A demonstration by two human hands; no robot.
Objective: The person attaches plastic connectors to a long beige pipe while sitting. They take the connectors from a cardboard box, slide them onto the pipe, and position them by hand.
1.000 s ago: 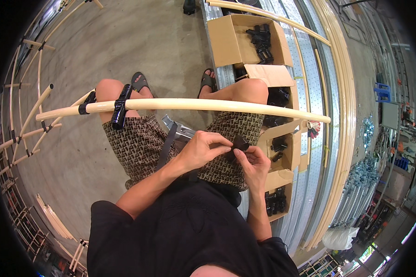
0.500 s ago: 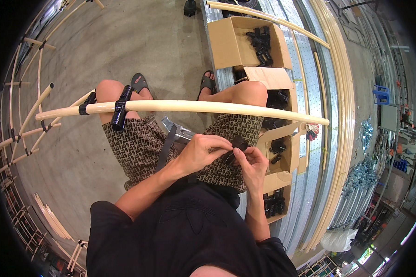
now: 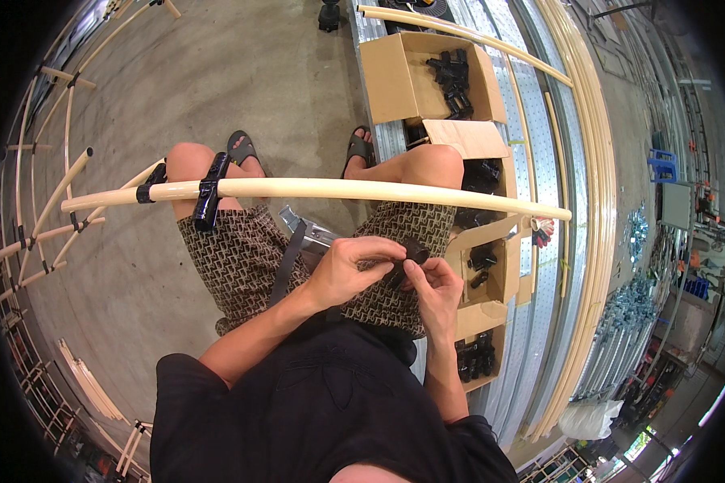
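Between the fingertips of my two hands is a black pipe joint [image 3: 416, 250], held above my right thigh. My left hand [image 3: 354, 270] pinches it from the left. From the right, my right hand [image 3: 435, 283] grips it with thumb and fingers; part of the joint is hidden behind them. Across my knees lies a long cream pipe [image 3: 330, 188]. It carries a shiny black joint [image 3: 209, 191] near my left knee and another black joint [image 3: 151, 183] farther left. A grey metal piece [image 3: 318, 236] on a dark strap lies between my thighs.
On the right, open cardboard boxes [image 3: 391, 79] of black joints stand on perforated metal rails [image 3: 540, 161]. Long cream pipes [image 3: 600, 201] run beside them. Red-and-white gloves [image 3: 542, 232] lie near the pipe's right end. A cream pipe frame [image 3: 68, 121] stands at the left.
Both hands stay together on the black joint, with only a slight shift of the right fingers. The long pipe stays across my knees.
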